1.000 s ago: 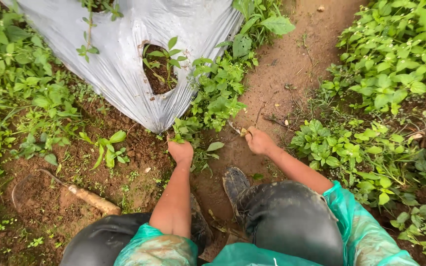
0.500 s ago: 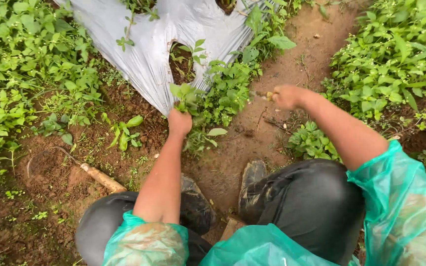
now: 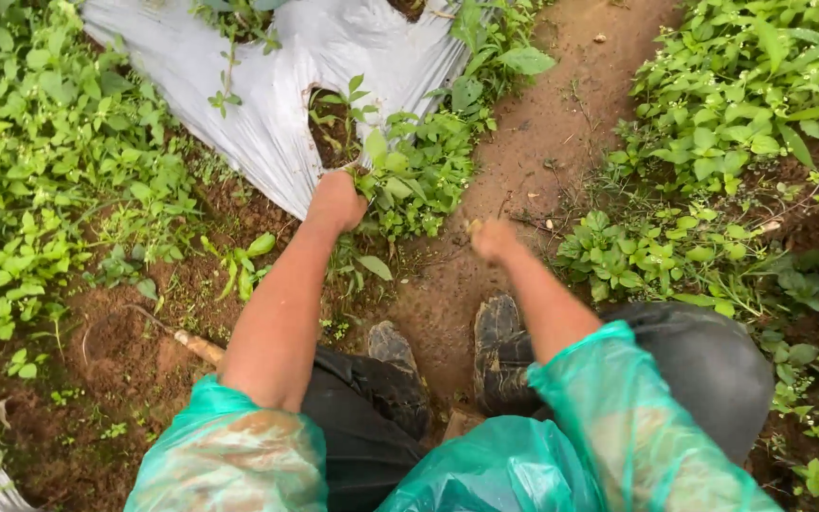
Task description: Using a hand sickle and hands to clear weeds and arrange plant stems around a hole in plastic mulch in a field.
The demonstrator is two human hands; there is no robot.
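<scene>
Weeds (image 3: pixel 409 180), a clump of small green leafy plants, grow along the lower edge of a grey plastic sheet (image 3: pixel 239 104) that covers a soil bed at the top of the view. The person crouches on a bare brown dirt path (image 3: pixel 542 142) and looks down over their own knees. Their left hand (image 3: pixel 338 201) is closed into a fist at the base of this clump, right beside the torn edge of the sheet, and it grips the stems there. Their right hand (image 3: pixel 492 239) is held out over the path, just right of the clump and apart from it. Its fingers are curled shut around something small and pale, which is too blurred to tell what it is.

Both forearms are bare, and loose sleeves of a see-through green raincoat (image 3: pixel 609 427) cover the upper arms. Two muddy dark boots (image 3: pixel 500 341) stand on the path between the knees, which are in dark trousers. A hole in the sheet near the left hand shows dark soil and a few small plants. Thick green ground plants (image 3: pixel 40 180) fill the left side, and more (image 3: pixel 741 114) fill the right side beyond the path. A pale stick (image 3: pixel 199 347) lies on the bare soil at the lower left, near the left knee.
</scene>
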